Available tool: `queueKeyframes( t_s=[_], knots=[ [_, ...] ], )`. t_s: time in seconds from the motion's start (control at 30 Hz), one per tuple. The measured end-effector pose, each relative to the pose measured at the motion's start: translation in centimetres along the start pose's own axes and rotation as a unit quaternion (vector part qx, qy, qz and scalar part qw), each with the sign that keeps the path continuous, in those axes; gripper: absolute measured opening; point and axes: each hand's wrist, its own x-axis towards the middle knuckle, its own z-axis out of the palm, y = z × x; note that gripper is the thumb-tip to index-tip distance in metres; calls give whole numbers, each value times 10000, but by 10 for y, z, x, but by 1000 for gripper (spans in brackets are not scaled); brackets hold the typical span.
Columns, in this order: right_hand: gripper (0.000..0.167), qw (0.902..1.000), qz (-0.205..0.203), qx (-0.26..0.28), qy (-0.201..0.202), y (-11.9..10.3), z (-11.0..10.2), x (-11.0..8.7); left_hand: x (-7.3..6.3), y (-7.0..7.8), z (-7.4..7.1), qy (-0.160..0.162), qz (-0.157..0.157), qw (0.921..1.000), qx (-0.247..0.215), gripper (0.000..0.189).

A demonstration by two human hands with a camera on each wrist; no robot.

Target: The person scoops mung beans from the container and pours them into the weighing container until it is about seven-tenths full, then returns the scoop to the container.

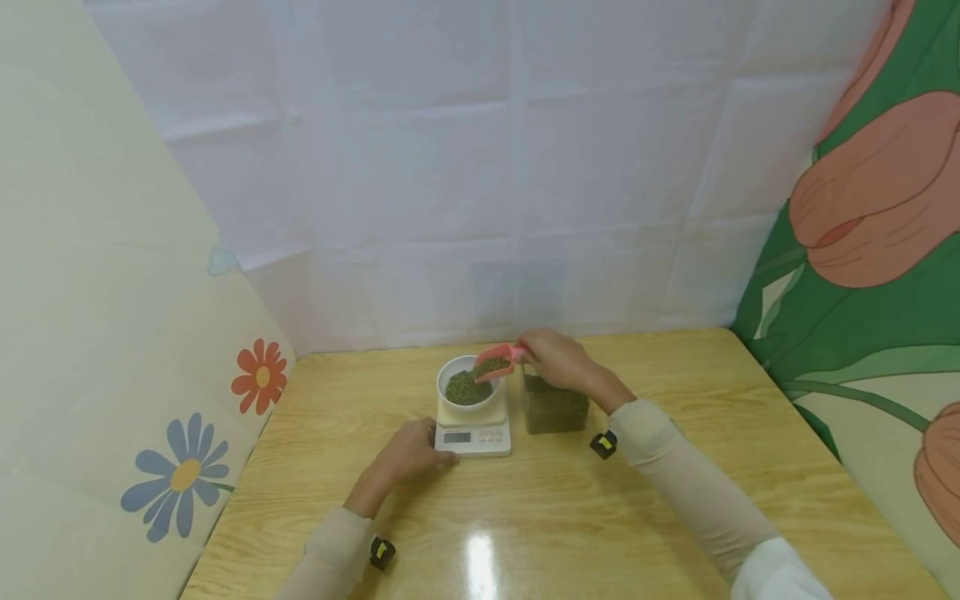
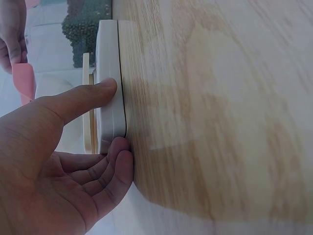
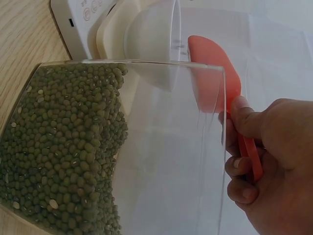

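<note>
My right hand point(image 1: 558, 360) grips the handle of a pink scoop point(image 3: 210, 73), which carries green beans and tilts over the right side of a white bowl point(image 1: 442, 385). Green mung beans point(image 1: 467, 389) lie in the bowl. The bowl stands on a white kitchen scale point(image 1: 472, 448) with a cream platform; its display is too small to read. At the scale's left front corner, my left hand point(image 2: 73, 147) holds on, thumb along the front edge and fingers curled at the side. A clear container point(image 3: 166, 147), partly filled with mung beans point(image 3: 63, 152), stands right of the scale, below my right hand.
Everything stands on a wood-grain table point(image 1: 525, 525). A white cloth point(image 1: 450, 167) hangs behind its far edge. Flower-printed panels rise on the left point(image 1: 112, 317) and right point(image 1: 885, 333).
</note>
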Motion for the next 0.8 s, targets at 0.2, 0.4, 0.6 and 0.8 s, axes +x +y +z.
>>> queueKeyframes(
  t_s=[0.2, 0.4, 0.6, 0.8],
  knots=[
    [25, 10000, -29, -59, 18, -1, -1, -1, -1, 0, 0, -7, -47, 10000, -32, 43],
    [26, 9999, -86, -126, 22, -3, -2, 0, -1, 1, 0, -10, -93, 9999, -73, 42],
    [26, 9996, -186, -205, 35, -5, -3, 0, -1, 1, 0, 16, -80, 10000, -48, 42],
    [27, 9995, -199, -246, 54, -5, -2, 2, -1, 2, 0, -8, -98, 9999, -55, 42]
  ],
)
